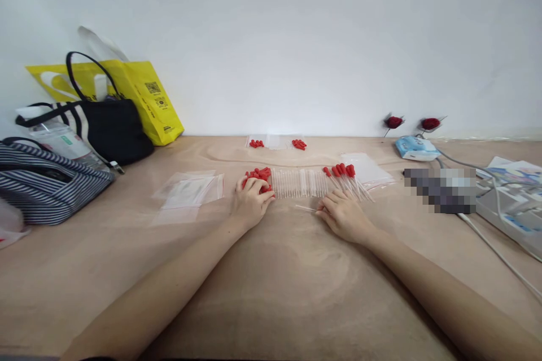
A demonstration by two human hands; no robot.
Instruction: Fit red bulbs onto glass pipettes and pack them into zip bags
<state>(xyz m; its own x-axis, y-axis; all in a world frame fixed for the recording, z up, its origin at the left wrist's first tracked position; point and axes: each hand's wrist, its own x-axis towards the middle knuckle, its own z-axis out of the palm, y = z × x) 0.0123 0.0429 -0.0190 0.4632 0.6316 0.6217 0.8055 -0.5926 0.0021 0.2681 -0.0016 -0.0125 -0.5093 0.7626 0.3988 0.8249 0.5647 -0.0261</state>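
Observation:
My left hand (250, 198) rests on the wooden table (271, 282), its fingers curled over a heap of small red rubber caps (258, 174). My right hand (344, 215) lies palm down with its fingertips pinched on one thin clear glass tube (305, 208) that points left. Between and just beyond the hands, a row of clear tubes (298, 183) lies side by side. At that row's right end are several tubes fitted with red caps (342, 171).
Clear zip bags (186, 192) lie left of my left hand, another (367, 169) at the right. Two small bags with red caps (277, 143) sit near the wall. Striped, black and yellow bags (101, 118) crowd the left. Tissue pack (417, 148), cables and boxes (512, 197) fill the right.

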